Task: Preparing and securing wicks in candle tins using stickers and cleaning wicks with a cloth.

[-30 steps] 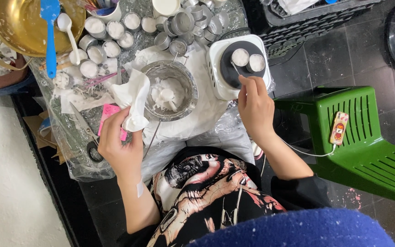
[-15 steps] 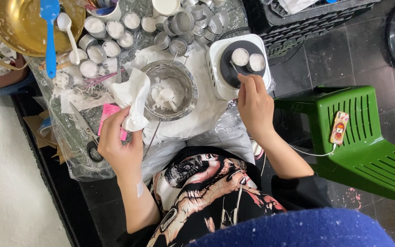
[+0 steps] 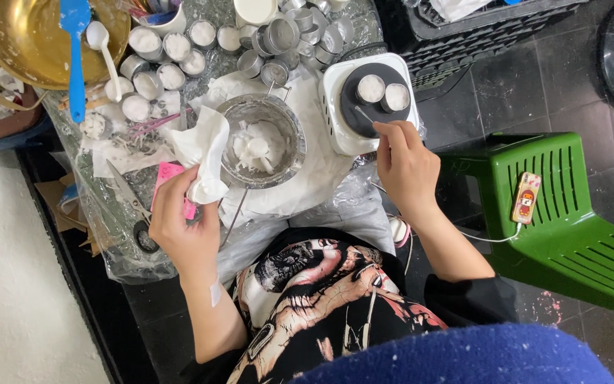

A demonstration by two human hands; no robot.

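On white hotplate (image 3: 335,107): two small tins (image 3: 371,88) filled white, thin stick (image 3: 364,114) pinched in right hand (image 3: 406,167) beside them. Beside it, steel bowl (image 3: 261,140) (white lumps inside); crumpled tissue (image 3: 204,160) gripped by left hand (image 3: 182,224).

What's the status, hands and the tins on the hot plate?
Left hand grips crumpled white tissue. Right hand holds thin tool at hot plate, beside two small filled tins. Metal bowl between hands.
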